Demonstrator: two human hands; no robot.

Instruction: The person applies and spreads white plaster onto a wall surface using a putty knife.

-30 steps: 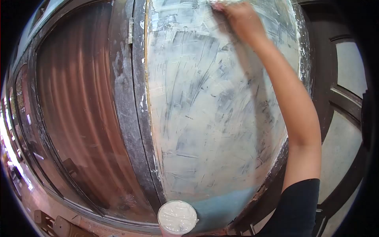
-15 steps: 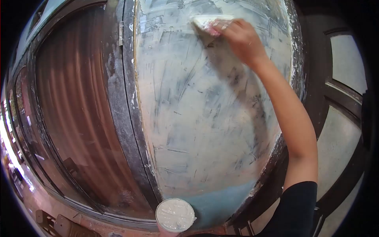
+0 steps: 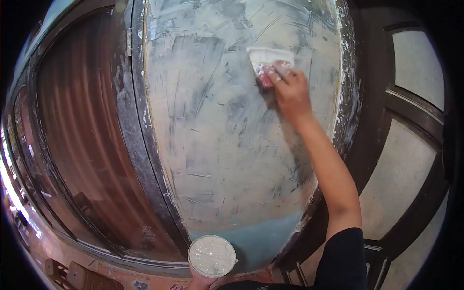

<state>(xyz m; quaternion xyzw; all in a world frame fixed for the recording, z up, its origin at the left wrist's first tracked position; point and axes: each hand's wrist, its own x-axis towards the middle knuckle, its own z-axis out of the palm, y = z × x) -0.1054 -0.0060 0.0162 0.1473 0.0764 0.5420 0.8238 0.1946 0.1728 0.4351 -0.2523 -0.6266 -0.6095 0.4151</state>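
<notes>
My right hand [image 3: 292, 92] grips a wide scraper [image 3: 271, 55] with a red, white-smeared handle. Its pale blade lies against the upper part of the wall panel [image 3: 217, 145], which is streaked with whitish paste over grey-blue and turns plain blue near the bottom. Low in the view, my left hand [image 3: 202, 279] holds a round container [image 3: 191, 261] of thick white paste from below, its fingers mostly hidden under it.
Left of the panel runs a dark, paint-spotted frame [image 3: 140, 121], then a glass pane with a brown curtain [image 3: 82, 121] behind. To the right is a dark door [image 3: 415, 113] with pale panels. Brown chairs [image 3: 87, 276] stand at the lower left.
My right hand and the scraper have moved down the panel, and the blade now faces upward more fully. The view has shifted slightly, while the container remains low in front.
</notes>
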